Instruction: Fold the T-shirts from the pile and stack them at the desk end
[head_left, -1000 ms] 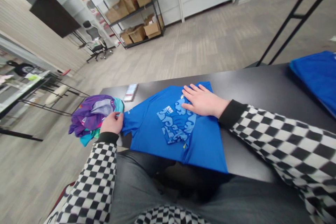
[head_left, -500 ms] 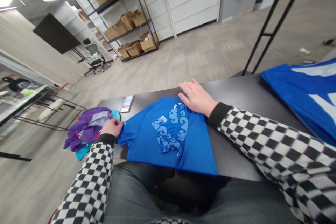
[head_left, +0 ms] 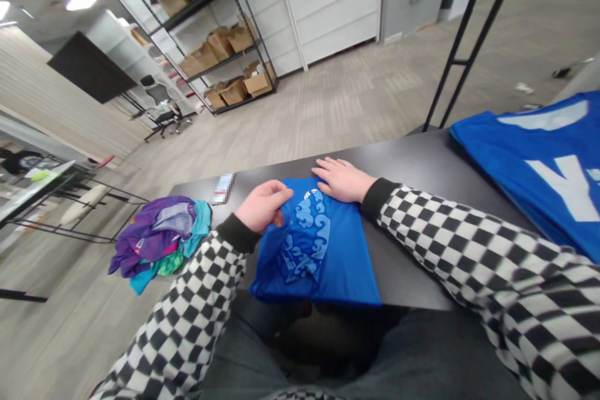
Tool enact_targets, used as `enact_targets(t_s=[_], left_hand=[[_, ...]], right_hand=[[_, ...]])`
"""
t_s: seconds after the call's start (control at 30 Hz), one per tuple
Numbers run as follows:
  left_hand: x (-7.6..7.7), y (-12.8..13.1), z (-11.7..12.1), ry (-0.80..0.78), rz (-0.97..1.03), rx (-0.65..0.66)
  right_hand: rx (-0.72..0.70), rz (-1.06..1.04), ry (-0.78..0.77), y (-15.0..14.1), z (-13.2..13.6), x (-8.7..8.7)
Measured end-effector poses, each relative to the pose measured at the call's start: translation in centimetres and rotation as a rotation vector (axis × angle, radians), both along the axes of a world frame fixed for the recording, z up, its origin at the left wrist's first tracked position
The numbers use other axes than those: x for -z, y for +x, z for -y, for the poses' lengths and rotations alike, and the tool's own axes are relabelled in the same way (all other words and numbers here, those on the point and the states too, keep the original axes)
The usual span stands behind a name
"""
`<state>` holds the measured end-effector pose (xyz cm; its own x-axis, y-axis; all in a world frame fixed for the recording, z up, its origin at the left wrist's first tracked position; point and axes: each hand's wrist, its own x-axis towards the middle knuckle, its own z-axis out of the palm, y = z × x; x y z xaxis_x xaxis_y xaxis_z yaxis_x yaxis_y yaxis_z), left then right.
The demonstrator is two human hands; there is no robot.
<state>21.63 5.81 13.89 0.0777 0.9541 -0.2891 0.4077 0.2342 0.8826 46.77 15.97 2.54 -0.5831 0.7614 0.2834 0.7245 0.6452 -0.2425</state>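
Note:
A blue shirt (head_left: 337, 262) with a light blue cloud pattern lies partly folded on the black table (head_left: 422, 156) in front of me. My left hand (head_left: 260, 205) is closed on the shirt's left side, which it has carried in over the middle. My right hand (head_left: 341, 179) lies flat with fingers stretched out on the shirt's far edge. Both my sleeves are black-and-white checked.
A heap of purple and teal garments (head_left: 157, 239) sits at the table's left end, with a small phone-like thing (head_left: 222, 188) behind it. A large blue cloth with white lettering (head_left: 539, 162) covers the table's right end. Shelves with cardboard boxes (head_left: 220, 44) stand across the floor.
My left hand has swung right, bringing the shirt's left sleeve side in over the middle. My right hand has stayed on the far edge. The camera has turned a little.

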Motion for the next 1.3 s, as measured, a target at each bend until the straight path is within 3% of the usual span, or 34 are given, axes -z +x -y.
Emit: enact_targets(t_s=[0.13, 0.2, 0.27, 0.37, 0.43, 0.5, 0.57, 0.67, 0.77, 0.9, 1.1, 1.3], left_hand=[[3.7, 9.1, 0.8, -0.162, 0.176, 0.026], [4.9, 11.7, 1.4, -0.233, 0.229, 0.029], [5.4, 12.3, 1.9, -0.296, 0.278, 0.06], [4.8, 9.5, 1.7, -0.292, 0.321, 0.135], [4.5, 6.0, 0.4, -0.128, 0.267, 0.138], [4.8, 2.3, -1.6, 0.168, 0.104, 0.108], [5.9, -0.9, -3.7, 0.462, -0.16, 0.163], [8.0, -4.3, -6.0, 0.639, -0.503, 0.366], [9.5, -6.2, -7.3, 0.692, -0.622, 0.447], [10.1, -7.7, -8.5, 0.715, -0.59, 0.478], [10.4, -9.2, -10.2, 0.674, -0.523, 0.415], [10.6, -9.3, -10.4, 0.634, -0.597, 0.348]], right_hand=[[0.006, 0.103, -0.061, 0.0, -0.3, 0.3], [-0.014, 0.116, -0.072, 0.0, -0.4, 0.1], [-0.012, 0.102, -0.063, 0.1, -0.5, 0.0], [-0.015, 0.08, -0.058, 0.0, -0.4, -0.1], [-0.015, 0.066, -0.07, 0.0, -0.3, -0.2], [-0.007, 0.051, -0.079, 0.0, -0.2, -0.3], [-0.005, 0.043, -0.074, 0.0, -0.1, -0.3], [-0.012, 0.04, -0.071, 0.1, -0.1, -0.3], [-0.011, 0.037, -0.088, 0.1, -0.2, -0.4], [0.006, 0.041, -0.119, 0.1, -0.2, -0.5], [0.01, 0.036, -0.132, 0.2, 0.0, -0.7], [0.006, 0.057, -0.147, 0.2, 0.1, -0.9]])
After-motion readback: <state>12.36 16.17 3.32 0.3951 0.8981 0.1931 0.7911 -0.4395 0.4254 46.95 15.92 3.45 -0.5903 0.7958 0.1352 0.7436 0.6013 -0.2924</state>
